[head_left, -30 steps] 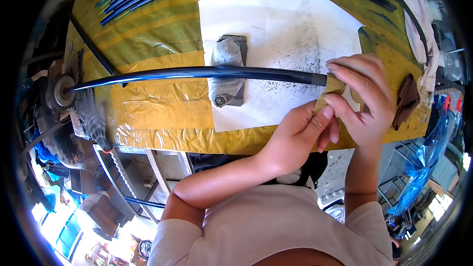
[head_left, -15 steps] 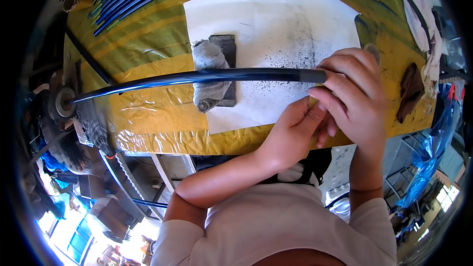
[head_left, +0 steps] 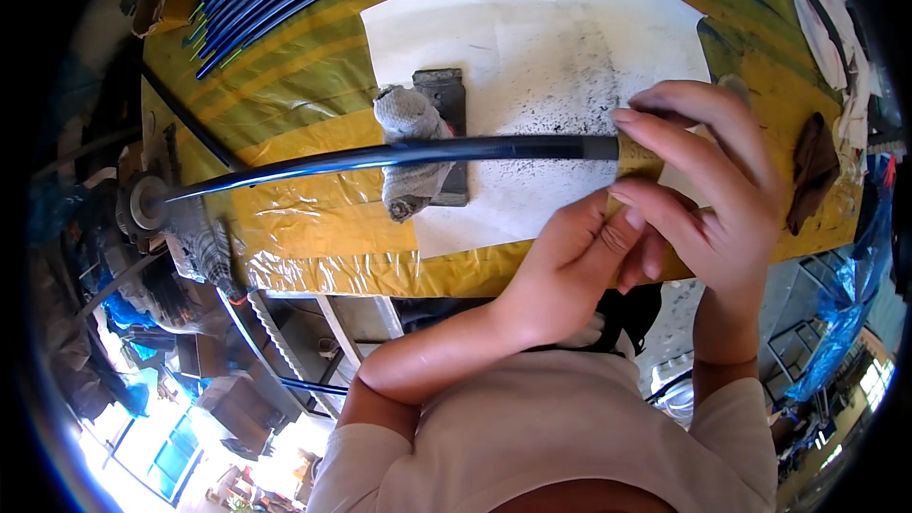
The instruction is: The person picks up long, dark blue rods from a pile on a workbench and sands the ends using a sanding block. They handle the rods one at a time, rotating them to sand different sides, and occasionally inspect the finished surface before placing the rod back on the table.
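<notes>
A long, glossy dark-blue rod (head_left: 323,163) runs across the table, with a dull grey band at its right end. Midway it rests on a rolled grey cloth (head_left: 410,117) lying over a dark block (head_left: 441,87). Just past the rod's right end is a tan strip (head_left: 639,160), perhaps abrasive paper. My left hand (head_left: 570,271) pinches around the strip's lower end, its fingertips partly hidden. My right hand (head_left: 717,166) curves around the strip, fingers at its upper edge and thumb side at the lower end, close to my left hand.
At the left, the rod meets a round wheel-like holder (head_left: 145,202). White paper (head_left: 532,28) with dark specks lies under the rod on the yellow-covered table (head_left: 313,228). Many blue rods (head_left: 285,0) lie at the back left. A brown cloth (head_left: 813,171) lies at the right.
The fingers of my right hand have come off the rod's end and opened out to the right, uncovering the tan strip. My left hand stays close by. The whole view has shifted slightly.
</notes>
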